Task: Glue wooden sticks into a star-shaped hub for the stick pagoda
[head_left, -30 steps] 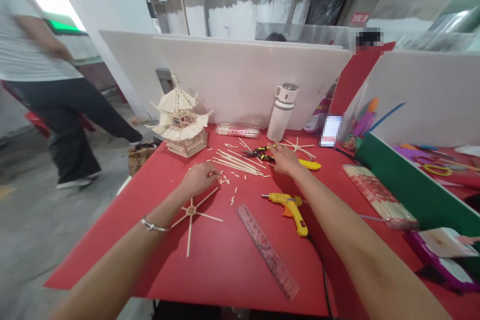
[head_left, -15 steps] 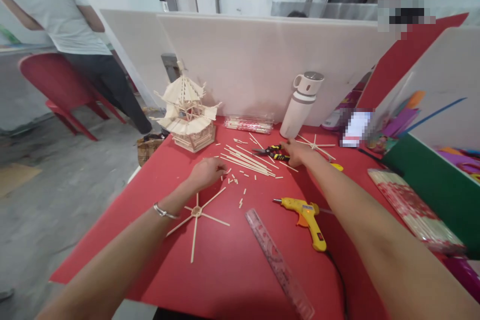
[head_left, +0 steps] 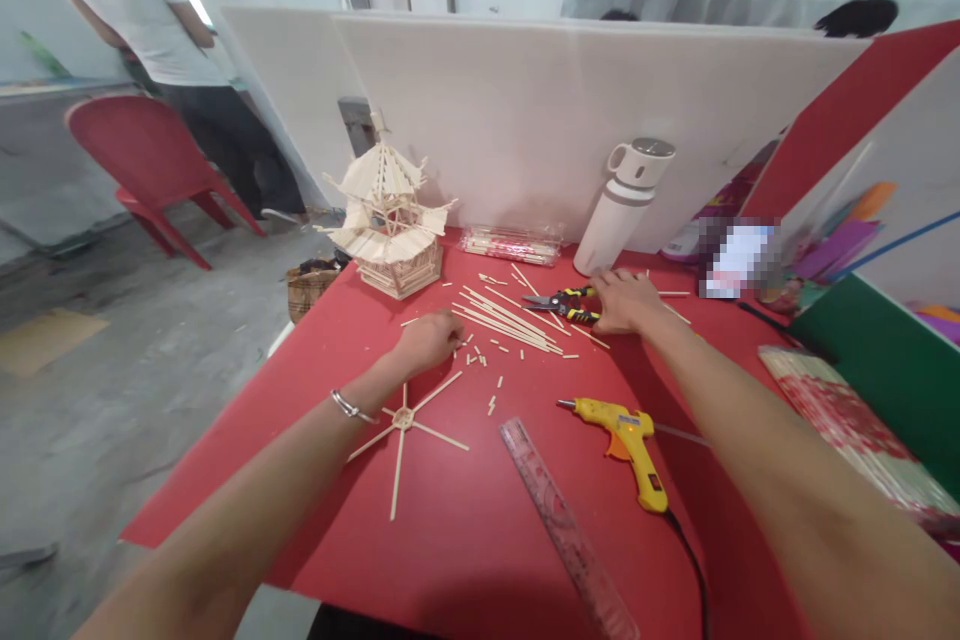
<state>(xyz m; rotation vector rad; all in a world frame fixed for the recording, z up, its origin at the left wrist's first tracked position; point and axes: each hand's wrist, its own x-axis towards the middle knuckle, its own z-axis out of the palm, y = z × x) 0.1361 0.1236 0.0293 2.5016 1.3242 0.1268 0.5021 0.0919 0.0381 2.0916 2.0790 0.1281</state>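
Note:
My left hand (head_left: pixel 429 342) is closed in a pinch at the left ends of a bundle of thin wooden sticks (head_left: pixel 510 322); whatever lies between its fingertips is too small to make out. My right hand (head_left: pixel 628 302) has its fingers apart, beside the black-and-yellow handles of the snips (head_left: pixel 559 304), which lie with blades pointing left. Short cut stick pieces (head_left: pixel 480 358) are scattered below the bundle. Under my left wrist lies a spoked stick frame (head_left: pixel 403 419) with a small ring hub. Another stick frame (head_left: pixel 673 294) is mostly hidden behind my right hand.
A wooden-stick pagoda model (head_left: pixel 390 220) stands at the back left. A white flask (head_left: pixel 619 210), phone (head_left: pixel 739 258) and packaged sticks (head_left: pixel 855 430) are farther right. The yellow glue gun (head_left: pixel 622 435), with its cord, and a clear ruler (head_left: pixel 566 525) lie in front.
The view has shifted slightly left. My right hand has moved a little rightward and its fingers have spread, while the snips stay in place. My left hand keeps its pinch near the sticks.

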